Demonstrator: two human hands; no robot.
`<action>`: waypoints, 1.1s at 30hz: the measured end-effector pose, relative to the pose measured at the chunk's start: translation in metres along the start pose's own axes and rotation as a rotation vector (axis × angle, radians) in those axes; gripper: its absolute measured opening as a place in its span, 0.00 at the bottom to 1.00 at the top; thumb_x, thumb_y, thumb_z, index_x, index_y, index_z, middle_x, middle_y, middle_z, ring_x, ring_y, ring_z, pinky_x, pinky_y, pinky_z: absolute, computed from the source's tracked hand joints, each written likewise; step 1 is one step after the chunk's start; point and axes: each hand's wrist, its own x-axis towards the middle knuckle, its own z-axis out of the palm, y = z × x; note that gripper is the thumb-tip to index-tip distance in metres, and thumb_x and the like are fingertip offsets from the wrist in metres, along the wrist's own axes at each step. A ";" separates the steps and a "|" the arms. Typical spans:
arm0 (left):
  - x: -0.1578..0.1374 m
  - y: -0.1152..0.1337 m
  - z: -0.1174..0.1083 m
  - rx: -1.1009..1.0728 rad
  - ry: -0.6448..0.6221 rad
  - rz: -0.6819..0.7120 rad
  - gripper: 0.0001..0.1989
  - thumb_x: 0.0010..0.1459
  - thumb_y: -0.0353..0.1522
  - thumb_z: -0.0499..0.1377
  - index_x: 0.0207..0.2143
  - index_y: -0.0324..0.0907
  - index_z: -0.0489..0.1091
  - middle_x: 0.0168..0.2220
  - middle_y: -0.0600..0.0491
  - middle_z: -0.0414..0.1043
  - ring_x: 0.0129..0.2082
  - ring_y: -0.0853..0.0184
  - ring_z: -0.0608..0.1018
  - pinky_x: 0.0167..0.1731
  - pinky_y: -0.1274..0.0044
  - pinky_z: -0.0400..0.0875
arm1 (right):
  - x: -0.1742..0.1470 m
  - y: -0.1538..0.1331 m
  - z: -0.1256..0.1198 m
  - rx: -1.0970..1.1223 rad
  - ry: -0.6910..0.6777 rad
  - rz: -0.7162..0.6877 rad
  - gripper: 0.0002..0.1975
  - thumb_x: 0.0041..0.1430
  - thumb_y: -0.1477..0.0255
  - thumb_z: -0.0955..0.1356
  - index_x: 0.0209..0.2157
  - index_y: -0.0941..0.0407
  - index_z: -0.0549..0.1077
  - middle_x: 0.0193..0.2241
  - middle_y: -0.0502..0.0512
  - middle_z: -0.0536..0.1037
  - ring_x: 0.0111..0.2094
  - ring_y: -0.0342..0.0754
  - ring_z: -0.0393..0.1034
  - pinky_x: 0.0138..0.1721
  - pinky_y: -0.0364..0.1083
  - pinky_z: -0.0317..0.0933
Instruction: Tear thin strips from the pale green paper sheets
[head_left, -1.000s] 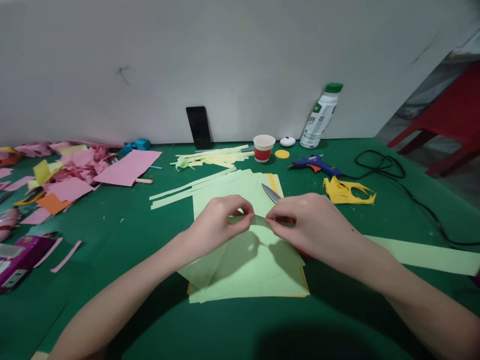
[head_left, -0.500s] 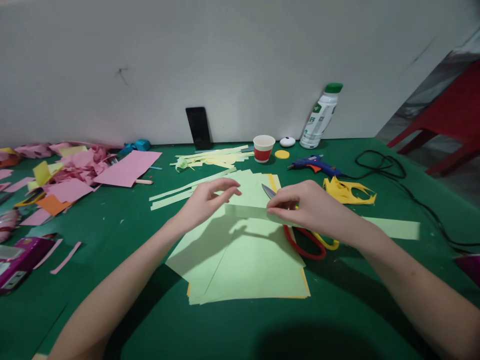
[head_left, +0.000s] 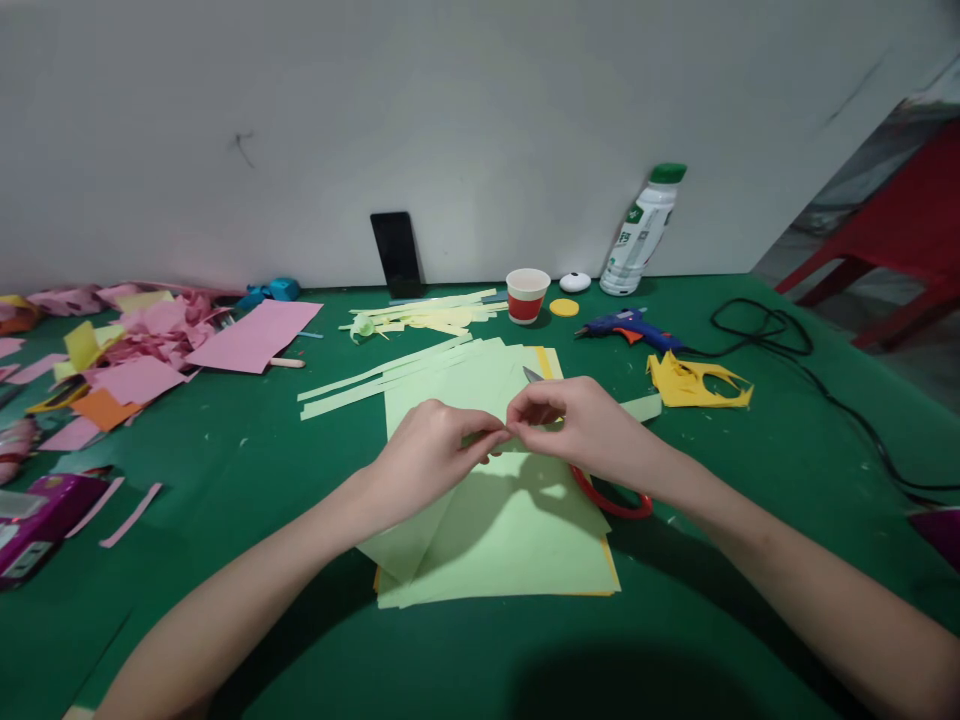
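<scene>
Above the stack of pale green sheets [head_left: 517,550], my left hand [head_left: 431,460] and my right hand [head_left: 574,425] meet fingertip to fingertip. Both are closed in a pinch on one end of a pale green paper strip [head_left: 643,408]. The strip's far end shows behind my right wrist; the pinched end is mostly covered by fingers. Under my right hand lie scissors with a red handle [head_left: 615,503], partly hidden, the blade tip showing past the knuckles. Other cut green strips [head_left: 345,398] lie to the left of the stack's top edge.
At the back stand a black phone [head_left: 397,255], a red-and-white paper cup [head_left: 527,297] and a white bottle [head_left: 643,235]. A blue glue gun [head_left: 630,328] with a black cord and a yellow paper scrap [head_left: 697,383] lie right. Pink paper scraps [head_left: 161,335] cover the left.
My left hand has come right and down to the strip's end, its fingers closing on it. My right hand has moved slightly left, drawing the strip's far end leftward.
</scene>
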 end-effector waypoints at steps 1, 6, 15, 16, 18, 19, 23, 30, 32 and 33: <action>-0.001 0.001 -0.001 0.014 0.008 -0.001 0.13 0.58 0.31 0.51 0.27 0.38 0.73 0.21 0.54 0.74 0.18 0.72 0.71 0.21 0.81 0.61 | -0.001 -0.001 0.000 -0.009 -0.004 0.001 0.04 0.48 0.76 0.63 0.24 0.59 0.69 0.24 0.51 0.73 0.27 0.42 0.66 0.30 0.40 0.60; -0.004 0.004 -0.013 0.043 0.054 -0.010 0.12 0.57 0.33 0.52 0.28 0.38 0.73 0.22 0.54 0.75 0.20 0.71 0.73 0.23 0.81 0.62 | -0.003 -0.003 -0.008 -0.065 0.006 0.024 0.04 0.48 0.76 0.62 0.23 0.58 0.68 0.24 0.49 0.72 0.26 0.41 0.63 0.29 0.40 0.57; -0.012 -0.003 -0.043 0.098 0.149 -0.068 0.12 0.55 0.38 0.54 0.28 0.41 0.74 0.24 0.55 0.76 0.21 0.70 0.73 0.21 0.80 0.62 | -0.005 0.007 -0.036 -0.172 0.010 0.122 0.06 0.50 0.73 0.61 0.23 0.58 0.66 0.21 0.49 0.68 0.22 0.40 0.58 0.23 0.40 0.51; -0.013 -0.006 -0.047 0.097 0.162 -0.085 0.13 0.54 0.39 0.54 0.27 0.42 0.74 0.25 0.55 0.76 0.22 0.69 0.74 0.21 0.80 0.63 | -0.004 0.009 -0.039 -0.197 0.016 0.132 0.06 0.50 0.72 0.61 0.23 0.58 0.66 0.21 0.49 0.68 0.22 0.40 0.57 0.22 0.40 0.51; -0.016 -0.010 -0.054 0.104 0.164 -0.136 0.14 0.54 0.41 0.54 0.28 0.42 0.75 0.27 0.54 0.77 0.25 0.67 0.75 0.23 0.80 0.64 | -0.004 0.012 -0.044 -0.237 0.018 0.149 0.07 0.51 0.71 0.61 0.23 0.57 0.66 0.20 0.49 0.67 0.21 0.40 0.56 0.22 0.40 0.50; -0.017 -0.012 -0.057 0.120 0.147 -0.169 0.15 0.54 0.42 0.54 0.28 0.43 0.75 0.29 0.54 0.77 0.26 0.66 0.76 0.24 0.79 0.65 | -0.004 0.013 -0.046 -0.251 0.015 0.153 0.07 0.51 0.70 0.61 0.23 0.57 0.66 0.20 0.49 0.67 0.21 0.40 0.55 0.22 0.40 0.50; -0.018 -0.015 -0.058 0.281 0.078 -0.217 0.17 0.55 0.43 0.52 0.37 0.42 0.72 0.40 0.51 0.74 0.38 0.60 0.74 0.35 0.73 0.67 | -0.006 0.008 -0.041 -0.266 -0.029 0.125 0.07 0.53 0.70 0.61 0.24 0.57 0.66 0.21 0.49 0.68 0.22 0.40 0.56 0.22 0.40 0.50; -0.008 0.005 -0.013 0.098 -0.090 0.009 0.15 0.59 0.39 0.49 0.41 0.41 0.69 0.39 0.52 0.73 0.38 0.66 0.73 0.37 0.76 0.65 | -0.010 -0.009 -0.007 -0.243 -0.130 -0.061 0.08 0.55 0.73 0.59 0.26 0.58 0.67 0.25 0.52 0.71 0.27 0.43 0.63 0.30 0.42 0.57; -0.007 0.008 -0.005 0.097 -0.104 0.048 0.13 0.60 0.35 0.48 0.34 0.39 0.70 0.30 0.52 0.73 0.29 0.69 0.72 0.29 0.79 0.63 | -0.009 -0.011 -0.003 -0.224 -0.126 -0.073 0.09 0.55 0.73 0.59 0.27 0.58 0.68 0.25 0.52 0.72 0.27 0.42 0.63 0.30 0.42 0.57; -0.007 0.008 -0.003 0.100 -0.101 0.056 0.14 0.60 0.34 0.48 0.31 0.39 0.70 0.26 0.53 0.72 0.26 0.70 0.71 0.26 0.79 0.61 | -0.009 -0.011 -0.003 -0.215 -0.124 -0.067 0.08 0.55 0.73 0.59 0.27 0.58 0.68 0.25 0.51 0.72 0.27 0.42 0.63 0.30 0.42 0.57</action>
